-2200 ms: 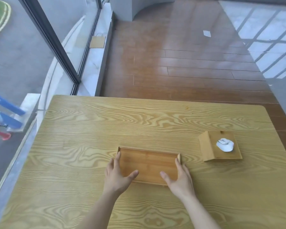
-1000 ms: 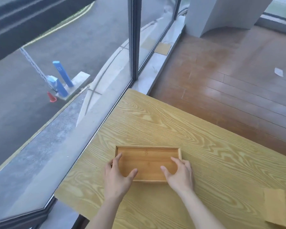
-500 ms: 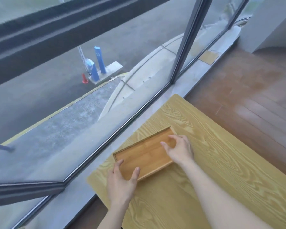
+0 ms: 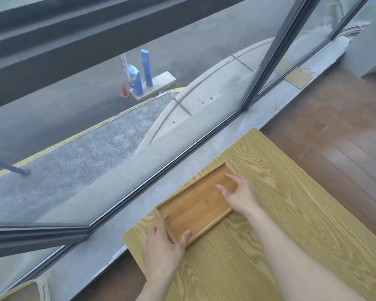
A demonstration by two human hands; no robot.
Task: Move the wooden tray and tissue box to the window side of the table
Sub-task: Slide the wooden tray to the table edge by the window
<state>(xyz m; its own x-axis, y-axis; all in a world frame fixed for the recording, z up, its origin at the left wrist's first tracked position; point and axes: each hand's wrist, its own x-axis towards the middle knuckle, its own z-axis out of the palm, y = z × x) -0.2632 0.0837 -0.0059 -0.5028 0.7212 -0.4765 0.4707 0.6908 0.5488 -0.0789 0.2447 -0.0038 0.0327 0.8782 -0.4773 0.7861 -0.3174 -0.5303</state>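
While the wooden tray sits near the window-side edge of the surface, a person's left hand clamps its 7 o'clock corner and the right hand rests spread over its 2 o'clock end. The tissue box is out of view. A further push toward 10 o'clock could tip the tray off the edge.

Tons of bare surface right of the wooden tray for a hand to pass, but on the window side only a thin strip (glass stands just past the edge)
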